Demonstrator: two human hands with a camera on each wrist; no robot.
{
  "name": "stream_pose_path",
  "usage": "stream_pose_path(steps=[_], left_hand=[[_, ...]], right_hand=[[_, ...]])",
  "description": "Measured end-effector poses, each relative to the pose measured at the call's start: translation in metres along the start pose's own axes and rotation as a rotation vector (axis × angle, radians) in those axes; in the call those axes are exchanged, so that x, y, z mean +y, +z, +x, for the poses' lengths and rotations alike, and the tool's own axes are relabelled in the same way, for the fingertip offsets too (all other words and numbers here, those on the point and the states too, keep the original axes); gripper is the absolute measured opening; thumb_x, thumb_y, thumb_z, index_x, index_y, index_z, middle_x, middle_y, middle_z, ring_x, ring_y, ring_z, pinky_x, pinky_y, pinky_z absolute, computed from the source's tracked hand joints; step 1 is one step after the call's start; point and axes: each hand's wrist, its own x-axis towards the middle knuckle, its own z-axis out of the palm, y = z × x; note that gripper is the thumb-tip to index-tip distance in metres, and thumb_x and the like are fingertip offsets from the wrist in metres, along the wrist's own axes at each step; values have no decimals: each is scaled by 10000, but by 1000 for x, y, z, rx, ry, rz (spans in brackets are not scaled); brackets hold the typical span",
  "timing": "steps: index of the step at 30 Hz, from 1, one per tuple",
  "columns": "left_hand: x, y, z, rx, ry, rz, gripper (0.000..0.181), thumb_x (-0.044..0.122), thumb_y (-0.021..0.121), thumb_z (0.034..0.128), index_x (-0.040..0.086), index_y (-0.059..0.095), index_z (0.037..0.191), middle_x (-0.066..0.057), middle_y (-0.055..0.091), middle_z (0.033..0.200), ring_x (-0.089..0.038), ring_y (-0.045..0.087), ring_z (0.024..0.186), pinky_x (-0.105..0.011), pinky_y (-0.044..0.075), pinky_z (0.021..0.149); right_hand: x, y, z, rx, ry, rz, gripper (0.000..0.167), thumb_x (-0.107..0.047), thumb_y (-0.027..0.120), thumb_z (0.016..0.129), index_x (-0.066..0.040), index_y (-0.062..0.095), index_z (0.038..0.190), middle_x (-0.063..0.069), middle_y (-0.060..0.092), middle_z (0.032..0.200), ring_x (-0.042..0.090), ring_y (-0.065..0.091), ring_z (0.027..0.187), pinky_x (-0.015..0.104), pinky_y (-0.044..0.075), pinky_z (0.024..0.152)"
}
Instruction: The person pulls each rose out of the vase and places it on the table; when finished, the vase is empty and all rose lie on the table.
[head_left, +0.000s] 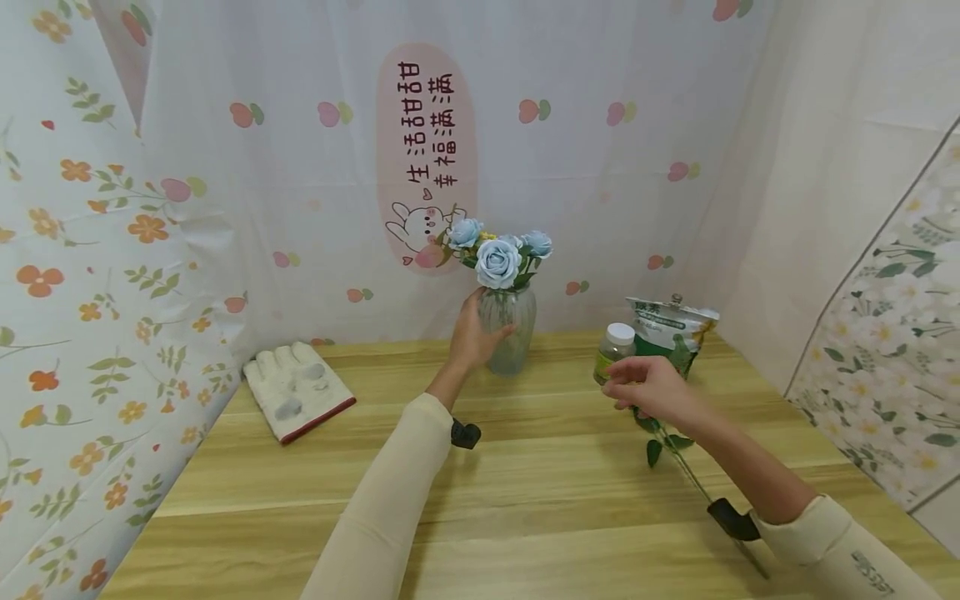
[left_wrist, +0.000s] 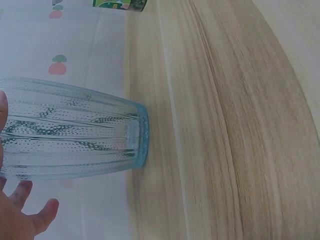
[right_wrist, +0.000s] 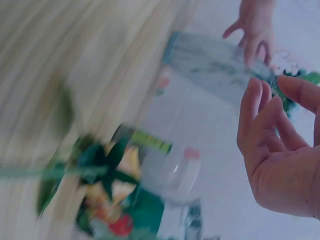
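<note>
A ribbed clear glass vase (head_left: 510, 357) stands upright at the back of the table, holding pale blue roses (head_left: 498, 263) with green leaves. My left hand (head_left: 474, 335) grips the vase near its neck, the thumb across the front; the left wrist view shows the lower glass (left_wrist: 80, 132) and some fingertips. To the right, my right hand (head_left: 652, 387) hangs above the table with loosely bent fingers and holds nothing. Beneath it lies a long-stemmed flower (head_left: 678, 454); its bloom is hidden in the head view, but pale orange petals (right_wrist: 131, 162) show in the right wrist view.
Behind my right hand stand a clear jar with a white lid (head_left: 619, 335) and a green-and-white printed bag (head_left: 667, 329). A cream glove (head_left: 296, 392) with a red edge lies at the left of the wooden table (head_left: 525, 500). Printed curtains (head_left: 570, 150) hang close behind.
</note>
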Motion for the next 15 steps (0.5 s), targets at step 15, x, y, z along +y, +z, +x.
stream_pose_path(steps=[15], left_hand=[[7, -2, -3, -7, -33, -3, 891, 361, 776, 866, 153, 250, 1554, -88, 332, 1579, -301, 327, 1440, -469, 307, 1142]], right_hand=[[-40, 57, 59, 170, -262, -20, 287, -102, 679, 934, 20, 682, 1194, 168, 714, 975, 162, 684, 650, 298, 524, 518]])
